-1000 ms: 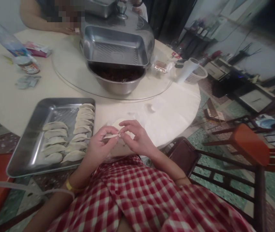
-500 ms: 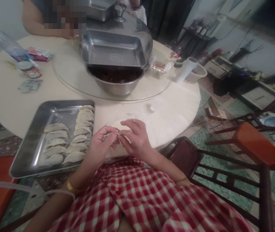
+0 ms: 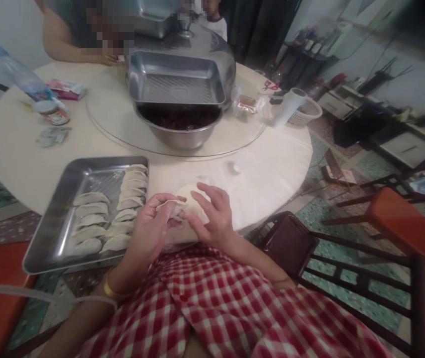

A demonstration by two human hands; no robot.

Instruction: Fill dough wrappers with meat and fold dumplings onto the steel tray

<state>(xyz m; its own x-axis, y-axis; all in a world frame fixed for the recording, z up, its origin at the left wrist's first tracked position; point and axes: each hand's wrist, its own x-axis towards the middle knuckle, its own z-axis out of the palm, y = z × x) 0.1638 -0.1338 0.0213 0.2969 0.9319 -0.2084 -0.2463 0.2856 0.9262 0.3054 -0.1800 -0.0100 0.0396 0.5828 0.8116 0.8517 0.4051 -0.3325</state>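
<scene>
My left hand (image 3: 148,223) is closed around a folded dumpling (image 3: 176,209), pinching it between thumb and fingers. My right hand (image 3: 216,216) is at the dumpling's right side with its fingers spread; its thumb tip is close to the dumpling's edge, and I cannot tell whether it touches. Behind and partly under the hands, round pale dough wrappers (image 3: 185,191) lie on the table. To the left of my hands a metal tray (image 3: 57,204) bears several shaped dumplings (image 3: 92,209) in two columns.
A metal bowl of dark filling (image 3: 180,136) stands on the glass turntable (image 3: 115,132), with another metal tray (image 3: 177,82) resting over it. A bottle (image 3: 26,82) and a jar (image 3: 52,113) are at the left. Another person's arm (image 3: 74,52) rests at the far edge. Chairs flank me.
My right fingers have parted from the pinch at the dumpling and spread out. My left hand keeps hold of it, and more of the dumpling shows. The view has shifted slightly.
</scene>
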